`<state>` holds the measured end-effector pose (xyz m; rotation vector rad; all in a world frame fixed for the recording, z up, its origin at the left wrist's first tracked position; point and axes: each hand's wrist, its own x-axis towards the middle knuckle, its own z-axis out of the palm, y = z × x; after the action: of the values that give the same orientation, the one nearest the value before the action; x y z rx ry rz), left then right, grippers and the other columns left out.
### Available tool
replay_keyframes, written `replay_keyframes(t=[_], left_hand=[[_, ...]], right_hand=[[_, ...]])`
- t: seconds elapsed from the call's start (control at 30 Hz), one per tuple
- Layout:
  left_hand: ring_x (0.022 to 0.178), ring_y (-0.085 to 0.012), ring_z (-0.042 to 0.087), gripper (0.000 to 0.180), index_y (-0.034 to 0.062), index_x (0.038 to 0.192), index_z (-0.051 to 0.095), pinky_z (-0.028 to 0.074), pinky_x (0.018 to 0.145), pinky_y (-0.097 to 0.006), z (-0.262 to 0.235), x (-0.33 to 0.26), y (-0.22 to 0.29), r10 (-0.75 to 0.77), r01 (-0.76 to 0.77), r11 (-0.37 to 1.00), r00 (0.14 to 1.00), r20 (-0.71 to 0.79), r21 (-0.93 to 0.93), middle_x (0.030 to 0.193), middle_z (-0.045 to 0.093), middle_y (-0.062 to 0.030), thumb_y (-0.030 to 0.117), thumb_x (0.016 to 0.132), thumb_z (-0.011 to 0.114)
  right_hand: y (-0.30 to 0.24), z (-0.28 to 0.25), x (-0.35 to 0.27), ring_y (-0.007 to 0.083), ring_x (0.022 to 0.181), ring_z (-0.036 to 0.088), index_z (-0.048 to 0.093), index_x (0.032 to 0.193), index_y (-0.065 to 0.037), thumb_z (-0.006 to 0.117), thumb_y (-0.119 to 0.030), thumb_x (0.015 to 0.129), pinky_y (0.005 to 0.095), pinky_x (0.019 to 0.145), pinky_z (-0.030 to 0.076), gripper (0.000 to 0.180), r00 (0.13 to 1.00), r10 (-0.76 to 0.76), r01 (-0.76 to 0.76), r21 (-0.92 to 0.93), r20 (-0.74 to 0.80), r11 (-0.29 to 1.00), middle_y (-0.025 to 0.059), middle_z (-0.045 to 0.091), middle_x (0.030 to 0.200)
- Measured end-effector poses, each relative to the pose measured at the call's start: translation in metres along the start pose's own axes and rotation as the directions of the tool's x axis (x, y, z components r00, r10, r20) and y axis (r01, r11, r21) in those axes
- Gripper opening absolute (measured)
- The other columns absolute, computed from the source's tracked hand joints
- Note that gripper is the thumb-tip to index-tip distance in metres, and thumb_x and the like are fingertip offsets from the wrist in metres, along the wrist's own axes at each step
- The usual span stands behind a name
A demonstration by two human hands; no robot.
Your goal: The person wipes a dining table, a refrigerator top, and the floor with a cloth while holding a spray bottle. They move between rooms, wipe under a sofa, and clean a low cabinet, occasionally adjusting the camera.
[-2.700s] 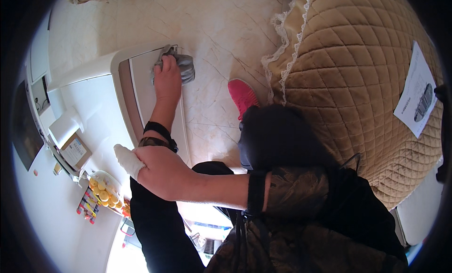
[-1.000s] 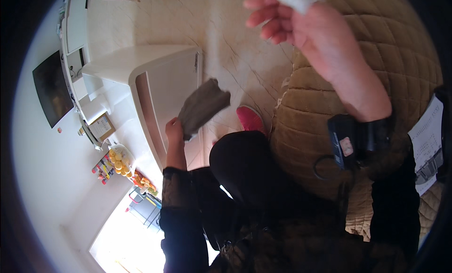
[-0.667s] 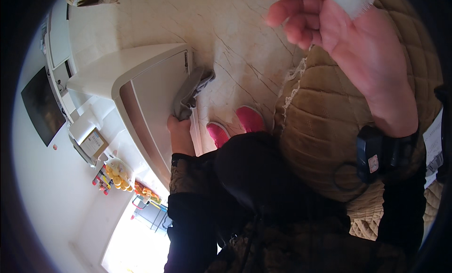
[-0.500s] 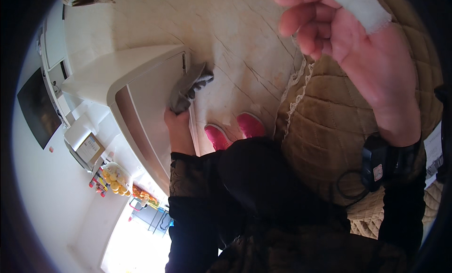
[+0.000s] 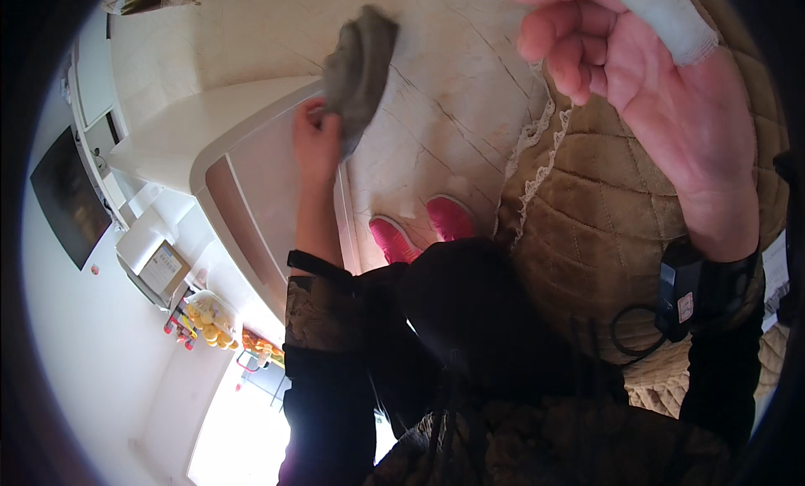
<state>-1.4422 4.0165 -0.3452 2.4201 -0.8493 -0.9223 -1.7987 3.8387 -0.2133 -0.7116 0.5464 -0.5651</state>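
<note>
My left hand is closed on a grey-green cloth. The cloth hangs crumpled beyond my fingers, above the pale floor and beside the white cabinet, and is slightly blurred. At the upper right, my right hand is held palm up with its fingers loosely curled and nothing in the palm. A white gauze-like sleeve covers its thumb, whose tip is cut off by the picture's edge. Below, a black device is strapped to my right wrist.
A white cabinet with rounded corners stands at my left. Brown quilted fabric with lace trim spreads at my right. My pink shoes rest on veined pale flooring. A box and a bag of yellow round things are at far left.
My left hand has lifted the cloth up and away from the cabinet's side, farther from me. My right hand has shifted slightly right and down, keeping its curled shape.
</note>
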Motion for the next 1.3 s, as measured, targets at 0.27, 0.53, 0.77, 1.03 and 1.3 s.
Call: replay_keyframes(t=[0.27, 0.53, 0.77, 1.03, 1.3], left_hand=[[0.085, -0.0335, 0.072, 0.08, 0.0008, 0.153, 0.028, 0.058, 0.073, -0.045, -0.006, -0.069, -0.001, -0.113, -0.304, 0.31, 0.929, 0.352, 0.901, 0.095, 0.071, -0.0199, 0.015, 0.084, 0.066], [0.075, -0.0261, 0.074, 0.084, -0.0038, 0.157, 0.018, 0.057, 0.064, -0.039, -0.033, -0.049, -0.032, -0.175, -0.267, -0.034, 0.95, 0.258, 0.963, 0.084, 0.075, -0.0117, 0.017, 0.089, 0.063], [0.064, -0.0251, 0.072, 0.077, -0.0023, 0.156, 0.023, 0.052, 0.054, -0.044, -0.038, -0.028, -0.058, -0.101, -0.358, -0.199, 0.933, 0.344, 0.912, 0.078, 0.075, -0.0087, 0.021, 0.091, 0.058], [0.062, -0.0252, 0.072, 0.072, -0.0009, 0.155, 0.026, 0.051, 0.051, -0.046, -0.035, -0.016, -0.065, -0.111, -0.382, -0.28, 0.924, 0.365, 0.881, 0.074, 0.073, -0.0101, 0.019, 0.092, 0.055], [0.059, -0.0249, 0.071, 0.071, -0.0004, 0.154, 0.029, 0.05, 0.049, -0.044, -0.035, -0.017, -0.065, -0.031, -0.38, -0.239, 0.923, 0.384, 0.894, 0.071, 0.073, -0.0085, 0.019, 0.092, 0.056]], right_hand=[[0.014, -0.017, 0.001, 0.021, 0.086, 0.067, 0.059, 0.124, 0.008, 0.048, -0.04, 0.104, 0.0329, 0.08, 0.055, 0.053, 0.964, -0.214, 0.216, 0.01, 0.16, 0.976, 0.0184, 0.07, 0.108], [0.015, -0.023, 0.002, 0.0198, 0.091, 0.068, 0.056, 0.127, 0.009, 0.051, -0.04, 0.103, 0.0308, 0.081, 0.057, 0.055, 0.945, -0.224, 0.19, 0.16, 0.237, 0.969, 0.019, 0.069, 0.112], [0.014, -0.02, -0.001, 0.0197, 0.091, 0.068, 0.057, 0.126, 0.009, 0.051, -0.041, 0.103, 0.0304, 0.081, 0.056, 0.055, 0.959, -0.183, 0.172, 0.071, 0.217, 0.983, 0.0186, 0.069, 0.111], [0.012, -0.017, -0.003, 0.0196, 0.091, 0.067, 0.057, 0.126, 0.009, 0.05, -0.041, 0.103, 0.0304, 0.081, 0.056, 0.055, 0.969, -0.162, 0.158, 0.037, 0.188, 0.987, 0.0182, 0.07, 0.11], [0.012, -0.015, -0.004, 0.0194, 0.09, 0.067, 0.058, 0.125, 0.009, 0.05, -0.041, 0.104, 0.0304, 0.08, 0.056, 0.054, 0.974, -0.144, 0.144, 0.016, 0.172, 0.99, 0.0178, 0.07, 0.109]])
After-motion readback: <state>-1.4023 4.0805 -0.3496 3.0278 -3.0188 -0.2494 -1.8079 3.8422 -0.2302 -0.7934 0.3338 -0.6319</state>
